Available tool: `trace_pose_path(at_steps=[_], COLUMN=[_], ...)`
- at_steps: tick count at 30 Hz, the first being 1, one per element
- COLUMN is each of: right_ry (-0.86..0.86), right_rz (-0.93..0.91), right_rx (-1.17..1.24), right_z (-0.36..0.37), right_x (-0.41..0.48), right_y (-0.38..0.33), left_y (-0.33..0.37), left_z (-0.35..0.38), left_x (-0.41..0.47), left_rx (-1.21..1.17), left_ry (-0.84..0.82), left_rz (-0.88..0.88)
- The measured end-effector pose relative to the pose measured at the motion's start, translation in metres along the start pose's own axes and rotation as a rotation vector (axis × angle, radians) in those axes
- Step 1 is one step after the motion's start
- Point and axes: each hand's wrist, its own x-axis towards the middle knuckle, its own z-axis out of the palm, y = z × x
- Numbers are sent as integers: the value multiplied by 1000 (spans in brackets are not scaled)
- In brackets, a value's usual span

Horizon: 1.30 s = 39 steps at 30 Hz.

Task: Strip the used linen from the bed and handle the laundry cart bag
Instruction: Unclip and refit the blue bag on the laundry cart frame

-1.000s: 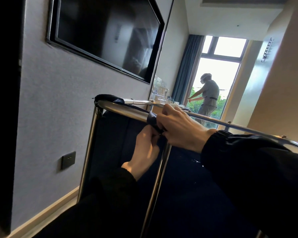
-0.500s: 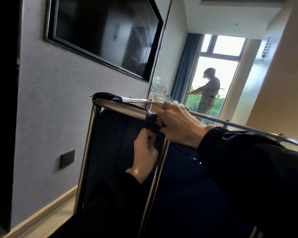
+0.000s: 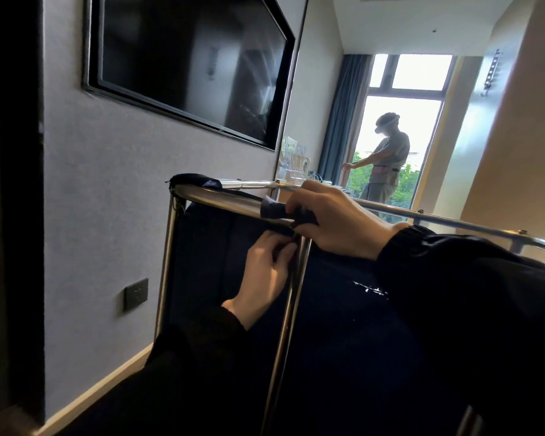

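She is working on the laundry cart (image 3: 221, 201) by the wall under the television (image 3: 186, 58), and little has moved in the last second. Both hands stay at the same fastening, where the top rail meets the near upright post (image 3: 288, 309). The right hand (image 3: 334, 221) is clamped over the rail with its fingers curled round the bag strap (image 3: 272, 210) looped there. The left hand (image 3: 265, 272) sits just beneath the rail, pinching the loose end of that strap against the post. If anything, its fingers have crept a little closer to the post than they were a moment ago.

The strap is still wrapped round the rail, so the dark laundry bag (image 3: 208, 262) hangs inside the frame as before. Its far left corner (image 3: 192, 178) is still draped over the frame's corner. I cannot tell whether she is undoing the strap or fastening it. Either way, this one attachment looks unfinished and the bag has not come free.

The bed is not in sight from here. At the far end another person (image 3: 387, 158) stands at the window and has turned slightly since a second ago.
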Motion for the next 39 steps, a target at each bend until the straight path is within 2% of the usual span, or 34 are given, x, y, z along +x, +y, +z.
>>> trace_pose_path(at_steps=[4,6,12,15,18,20,23,28,32,39], right_ry=[-1,-21,-96,-122,-73,-67,-94,-92,-61,-143], right_rz=[35,44,152,207,323,411,566,1002,1271,1553], right_rx=[16,-4,209,345,463,557,733,996,1077,1109], right_z=[4,8,7,1,-2,-5,-16,-51,-82,-68], right_x=[-7,-4,-1,-3,-3,-2,3,21,26,1], right_y=[14,18,22,21,23,19,13,22,43,80], left_y=[1,4,27,47,72,86,101,120,127,91], left_z=[-2,-6,-33,-45,-54,-60,-68,-67,-59,-35], left_x=[1,6,23,35,54,70,100,148,185,205], left_rx=[89,145,467,620,727,702,520,250,24,98], left_ry=[57,-6,-259,-297,-267,-266,-240,-225,-218,-310], left_rz=[29,-7,1,-20,-73,-189,-450,-801,-1029,-1189])
